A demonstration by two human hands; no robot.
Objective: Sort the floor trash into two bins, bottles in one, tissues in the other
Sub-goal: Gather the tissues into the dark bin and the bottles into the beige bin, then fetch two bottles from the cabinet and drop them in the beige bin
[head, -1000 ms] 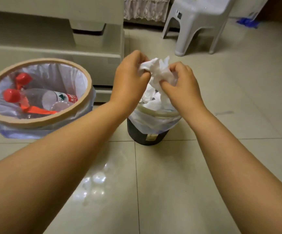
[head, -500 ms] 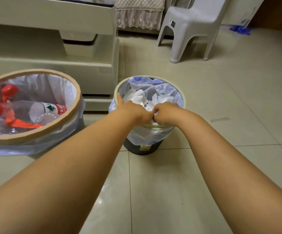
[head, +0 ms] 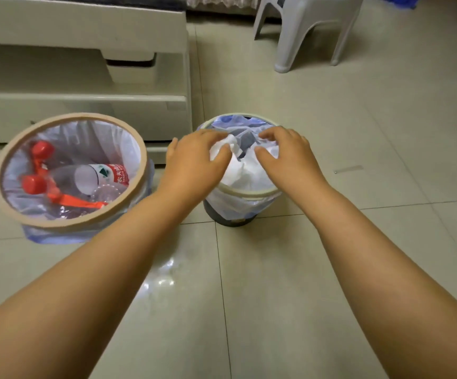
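Floor tiles (head: pixel 249 310): tissues (head: pixel 238 170) sit in small bin (head: pixel 249 193), left hand (head: pixel 194 162) and right hand (head: pixel 287 157) no longer pressed-in fists as 0.5 s back, fingers loosened, gripping nothing; bottles (head: pixel 96 179) in big bin (head: pixel 65 222).

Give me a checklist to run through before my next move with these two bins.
1. Crumpled white tissues inside the small dark bin with white liner: ok.
2. Clear red-capped plastic bottles inside the wide tan-rimmed bin: ok.
3. Right hand empty: ok.
4. Left hand empty: cannot tell, thumb touches tissue.
5. Tiled floor free of trash: cannot tell, a pale strip lies right of the small bin.
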